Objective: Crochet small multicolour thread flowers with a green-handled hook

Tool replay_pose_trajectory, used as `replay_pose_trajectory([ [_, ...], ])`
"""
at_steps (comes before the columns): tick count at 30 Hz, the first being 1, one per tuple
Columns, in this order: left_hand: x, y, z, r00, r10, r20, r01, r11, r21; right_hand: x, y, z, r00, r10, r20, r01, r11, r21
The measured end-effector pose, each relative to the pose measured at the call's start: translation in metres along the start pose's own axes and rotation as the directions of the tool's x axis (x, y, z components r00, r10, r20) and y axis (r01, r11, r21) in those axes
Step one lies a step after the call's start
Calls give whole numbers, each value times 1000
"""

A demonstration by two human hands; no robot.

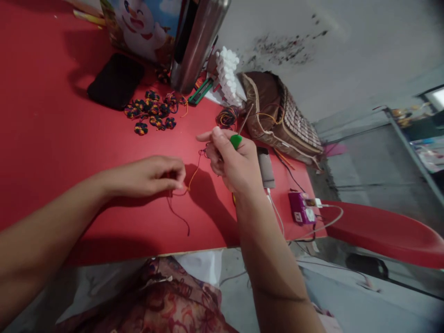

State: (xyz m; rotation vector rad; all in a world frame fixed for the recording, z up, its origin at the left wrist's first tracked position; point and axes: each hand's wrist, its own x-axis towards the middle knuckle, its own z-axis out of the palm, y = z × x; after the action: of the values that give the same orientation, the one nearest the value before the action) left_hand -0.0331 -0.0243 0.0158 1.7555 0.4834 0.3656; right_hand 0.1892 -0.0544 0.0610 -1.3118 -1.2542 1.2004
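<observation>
My right hand is closed round a crochet hook with a green grip, its metal shaft pointing up and away. My left hand pinches a thin multicoloured yarn strand that runs between the two hands above the red table. A loose end of yarn trails toward the table's front edge. A small tangle of the same yarn lies just beyond the hook.
Several small crocheted pieces lie beside a black pouch. A steel flask, a picture box, a brown bag, a phone and a purple charger with cables sit farther back and right. A red chair stands at right.
</observation>
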Motion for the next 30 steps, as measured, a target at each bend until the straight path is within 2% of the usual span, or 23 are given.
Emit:
replay_pose_trajectory([
  [3,1,0,-3,972,-78,-220,15,962,-274,2,2,7,998,26,63,-24,1000,-18],
  [5,3,-1,-3,926,-128,-354,-21,922,-387,5,8,10,997,23,75,-19,999,-50],
  [7,5,-3,-3,881,-174,-440,-50,890,-452,7,15,11,998,16,59,-11,997,-82],
  [12,9,-15,-8,845,-212,-490,-160,775,-611,12,31,9,998,42,-47,-40,998,38],
  [14,10,-18,-10,835,-231,-500,-194,726,-660,11,33,10,996,81,-47,-77,994,81],
  [19,12,-15,-9,846,-246,-472,-213,656,-724,3,34,25,975,194,105,-212,957,197],
  [22,12,-13,-7,841,-264,-472,-190,674,-714,0,36,32,953,234,190,-270,943,193],
  [24,12,-13,-7,789,-284,-544,-190,730,-657,-1,37,32,953,229,198,-260,955,142],
  [27,13,-14,-9,675,-282,-682,-220,805,-551,-4,33,25,971,172,164,-183,981,58],
  [29,13,-13,-9,600,-240,-763,-268,838,-475,-7,29,22,966,131,223,-140,990,24],
  [30,14,-12,-8,577,-209,-790,-295,848,-440,-8,26,21,953,116,281,-127,992,21],
])
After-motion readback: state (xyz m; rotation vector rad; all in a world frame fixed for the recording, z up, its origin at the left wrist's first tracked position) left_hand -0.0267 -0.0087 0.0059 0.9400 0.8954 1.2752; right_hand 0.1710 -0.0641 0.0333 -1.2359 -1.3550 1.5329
